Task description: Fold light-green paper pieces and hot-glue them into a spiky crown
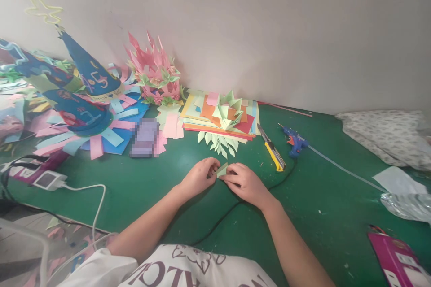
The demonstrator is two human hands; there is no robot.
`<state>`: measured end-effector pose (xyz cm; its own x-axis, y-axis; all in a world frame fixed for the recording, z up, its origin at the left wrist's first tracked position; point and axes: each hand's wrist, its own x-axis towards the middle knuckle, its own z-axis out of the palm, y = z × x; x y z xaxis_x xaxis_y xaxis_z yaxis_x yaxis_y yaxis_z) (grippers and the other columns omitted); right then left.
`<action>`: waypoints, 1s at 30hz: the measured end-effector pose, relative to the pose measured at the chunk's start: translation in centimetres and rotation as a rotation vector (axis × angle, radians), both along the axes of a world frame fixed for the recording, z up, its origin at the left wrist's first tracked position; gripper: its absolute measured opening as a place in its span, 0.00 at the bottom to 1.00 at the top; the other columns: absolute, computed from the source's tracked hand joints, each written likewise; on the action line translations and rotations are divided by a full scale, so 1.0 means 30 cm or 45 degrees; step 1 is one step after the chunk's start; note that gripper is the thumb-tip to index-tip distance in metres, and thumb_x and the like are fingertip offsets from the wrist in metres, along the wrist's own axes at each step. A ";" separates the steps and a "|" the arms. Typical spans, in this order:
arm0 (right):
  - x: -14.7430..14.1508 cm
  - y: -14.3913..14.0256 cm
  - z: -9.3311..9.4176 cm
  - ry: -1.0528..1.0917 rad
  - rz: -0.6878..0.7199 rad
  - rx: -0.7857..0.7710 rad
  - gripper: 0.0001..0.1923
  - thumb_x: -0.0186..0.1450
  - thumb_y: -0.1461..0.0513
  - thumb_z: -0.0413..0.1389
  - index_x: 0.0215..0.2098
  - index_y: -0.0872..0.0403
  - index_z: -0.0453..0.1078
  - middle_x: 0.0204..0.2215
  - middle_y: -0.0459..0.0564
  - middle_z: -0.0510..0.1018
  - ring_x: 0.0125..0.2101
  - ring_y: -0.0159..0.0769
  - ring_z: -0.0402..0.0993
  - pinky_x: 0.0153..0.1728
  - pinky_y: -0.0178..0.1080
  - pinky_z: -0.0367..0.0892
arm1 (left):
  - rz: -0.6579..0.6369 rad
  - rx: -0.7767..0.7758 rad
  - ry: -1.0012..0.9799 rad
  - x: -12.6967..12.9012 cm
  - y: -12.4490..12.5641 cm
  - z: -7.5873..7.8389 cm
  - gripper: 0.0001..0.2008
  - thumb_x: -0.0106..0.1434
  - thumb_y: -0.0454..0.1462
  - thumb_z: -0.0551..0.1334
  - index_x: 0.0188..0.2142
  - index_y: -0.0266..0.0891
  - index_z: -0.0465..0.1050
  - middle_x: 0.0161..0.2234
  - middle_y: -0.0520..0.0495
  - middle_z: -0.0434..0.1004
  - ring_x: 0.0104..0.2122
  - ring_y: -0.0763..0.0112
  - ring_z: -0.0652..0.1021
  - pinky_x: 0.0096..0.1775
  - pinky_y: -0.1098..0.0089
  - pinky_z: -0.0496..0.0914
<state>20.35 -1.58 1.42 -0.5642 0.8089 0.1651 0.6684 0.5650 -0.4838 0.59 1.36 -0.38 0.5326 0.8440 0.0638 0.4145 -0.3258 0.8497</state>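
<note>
A small piece of light green paper (222, 170) is held between both hands just above the green table. My left hand (201, 176) pinches its left end, with the fingers curled. On the other side, my right hand (245, 183) grips the paper between thumb and fingers. Just beyond the hands lies a row of folded green paper leaves (219, 143). Behind them, a green folded paper ring (229, 112) sits on a stack of coloured paper (193, 114).
Right of the hands lie a yellow utility knife (275, 156) and a blue glue gun (296, 143), whose black cord passes under my right arm. A pink paper crown (155, 71) and blue cone hats (84, 65) stand at the left. A power strip (27, 170) is near the left edge.
</note>
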 end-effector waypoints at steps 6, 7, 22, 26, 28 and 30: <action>0.020 -0.002 -0.002 0.062 -0.024 0.033 0.12 0.64 0.66 0.49 0.35 0.51 0.75 0.32 0.51 0.71 0.36 0.38 0.66 0.39 0.42 0.65 | -0.011 0.023 0.021 0.000 -0.001 0.000 0.14 0.52 0.26 0.55 0.39 0.39 0.64 0.32 0.51 0.68 0.28 0.76 0.69 0.32 0.74 0.68; 0.021 -0.002 -0.004 0.058 -0.018 0.053 0.12 0.63 0.67 0.50 0.35 0.51 0.75 0.33 0.51 0.71 0.36 0.38 0.66 0.39 0.43 0.64 | -0.013 0.030 0.024 0.001 -0.002 -0.001 0.14 0.52 0.26 0.55 0.39 0.39 0.64 0.32 0.51 0.68 0.28 0.76 0.69 0.32 0.74 0.68; -0.016 0.013 -0.052 0.227 -0.216 0.036 0.10 0.67 0.61 0.50 0.44 0.50 0.69 0.35 0.50 0.77 0.36 0.39 0.71 0.38 0.42 0.67 | -0.035 0.340 0.004 0.008 0.007 0.002 0.12 0.61 0.28 0.52 0.44 0.38 0.64 0.41 0.43 0.69 0.39 0.68 0.72 0.42 0.66 0.69; -0.021 0.005 -0.062 0.219 -0.359 -0.078 0.11 0.66 0.62 0.50 0.45 0.50 0.68 0.29 0.48 0.75 0.32 0.37 0.71 0.34 0.39 0.67 | -0.049 0.478 0.086 -0.011 0.010 0.010 0.13 0.62 0.27 0.50 0.40 0.39 0.69 0.43 0.42 0.70 0.44 0.66 0.70 0.47 0.63 0.67; -0.022 0.003 -0.062 0.220 -0.382 -0.104 0.13 0.66 0.63 0.49 0.48 0.49 0.67 0.29 0.48 0.74 0.30 0.37 0.70 0.32 0.38 0.67 | -0.163 0.512 0.163 -0.016 0.007 0.017 0.16 0.62 0.26 0.48 0.40 0.39 0.71 0.42 0.43 0.71 0.43 0.65 0.71 0.46 0.63 0.68; -0.021 0.002 -0.059 0.208 -0.380 -0.106 0.15 0.65 0.63 0.48 0.50 0.49 0.66 0.30 0.48 0.73 0.30 0.36 0.70 0.31 0.37 0.67 | -0.266 0.522 0.232 -0.016 0.003 0.023 0.17 0.62 0.26 0.48 0.42 0.39 0.72 0.42 0.43 0.73 0.43 0.65 0.71 0.45 0.63 0.69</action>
<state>19.71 -1.52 -0.35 -0.2721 0.9488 0.1604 0.7081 0.3103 -0.6343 0.10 1.46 0.30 0.7211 0.6429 0.2583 0.4345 -0.7100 0.5542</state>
